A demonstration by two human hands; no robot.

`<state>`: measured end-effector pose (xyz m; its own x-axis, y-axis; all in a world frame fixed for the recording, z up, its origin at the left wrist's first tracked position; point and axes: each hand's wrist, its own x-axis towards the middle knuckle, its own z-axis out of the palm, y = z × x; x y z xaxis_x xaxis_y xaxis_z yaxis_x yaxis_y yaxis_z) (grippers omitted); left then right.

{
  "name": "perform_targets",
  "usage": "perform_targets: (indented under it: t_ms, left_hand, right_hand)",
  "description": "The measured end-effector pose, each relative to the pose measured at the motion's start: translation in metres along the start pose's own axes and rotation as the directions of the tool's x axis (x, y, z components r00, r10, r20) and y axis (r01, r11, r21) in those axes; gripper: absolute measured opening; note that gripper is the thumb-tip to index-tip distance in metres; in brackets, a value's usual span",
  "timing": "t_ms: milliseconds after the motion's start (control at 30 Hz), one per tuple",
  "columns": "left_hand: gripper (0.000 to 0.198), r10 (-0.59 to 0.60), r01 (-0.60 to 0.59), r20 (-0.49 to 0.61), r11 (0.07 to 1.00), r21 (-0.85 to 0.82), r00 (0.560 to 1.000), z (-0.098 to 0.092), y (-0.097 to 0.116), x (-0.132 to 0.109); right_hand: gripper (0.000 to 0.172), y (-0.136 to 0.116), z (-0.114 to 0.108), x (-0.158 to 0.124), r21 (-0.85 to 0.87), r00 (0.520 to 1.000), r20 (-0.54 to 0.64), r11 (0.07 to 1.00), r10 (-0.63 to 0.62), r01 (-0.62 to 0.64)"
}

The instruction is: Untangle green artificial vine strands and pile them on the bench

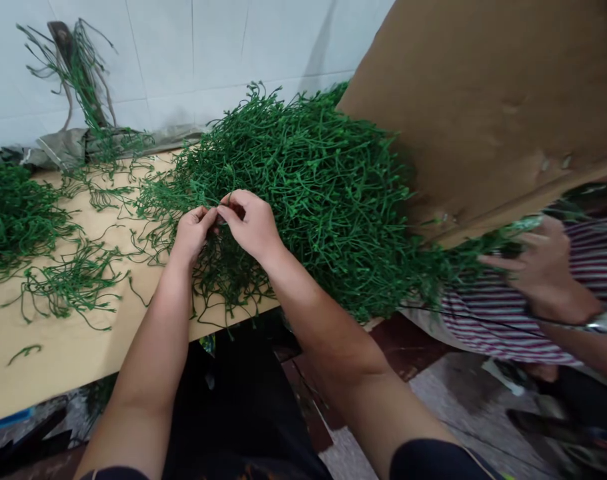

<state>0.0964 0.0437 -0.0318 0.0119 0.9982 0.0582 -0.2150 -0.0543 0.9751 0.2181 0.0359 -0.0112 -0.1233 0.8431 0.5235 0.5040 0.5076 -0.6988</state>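
Observation:
My left hand (194, 232) and my right hand (252, 223) meet at the near left side of a big pile of green artificial plant stems (323, 173). Both are closed in a pinch, thumbs and fingertips almost touching. Between them is a thin green stem, mostly hidden by the fingers. Loose stems (78, 280) with small budded tips lie scattered on the tan tabletop (153, 353) to the left of my hands.
Another green heap (18, 213) sits at the far left. Stems hang over an upright wooden post (66, 50) by the tiled wall. A large cardboard sheet (493, 107) leans over the pile's right side. Beyond it, a co-worker's hand (543, 257) touches green stems.

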Motion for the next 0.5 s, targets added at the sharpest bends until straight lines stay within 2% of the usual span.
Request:
perform_targets:
  t_ms: [167,267,367,433,500]
  left_hand:
    - [0.022,-0.060,0.049,-0.121,0.995,-0.091,0.991,-0.002,-0.002,0.005]
    - [0.025,-0.104,0.086,-0.189,0.991,-0.101,0.976,0.002,-0.006,0.007]
    - [0.030,-0.139,0.116,-0.221,0.987,-0.115,0.965,0.005,-0.008,0.011]
    - [0.029,-0.168,0.131,-0.302,0.982,-0.138,0.938,0.001,-0.008,0.014]
    - [0.028,-0.171,0.102,-0.433,0.979,-0.178,0.885,-0.007,-0.006,0.015]
  right_hand:
    - [0.019,-0.003,0.007,-0.008,0.176,0.988,-0.102,0.975,-0.117,0.133]
    - [0.025,-0.002,0.012,-0.014,0.197,0.976,-0.146,0.961,-0.164,0.191]
    - [0.024,-0.004,0.012,-0.024,0.182,0.966,-0.156,0.955,-0.207,0.234]
    - [0.023,-0.012,0.006,-0.031,0.156,0.950,-0.169,0.945,-0.262,0.288]
    - [0.023,-0.025,-0.005,-0.035,0.114,0.923,-0.200,0.928,-0.330,0.356]
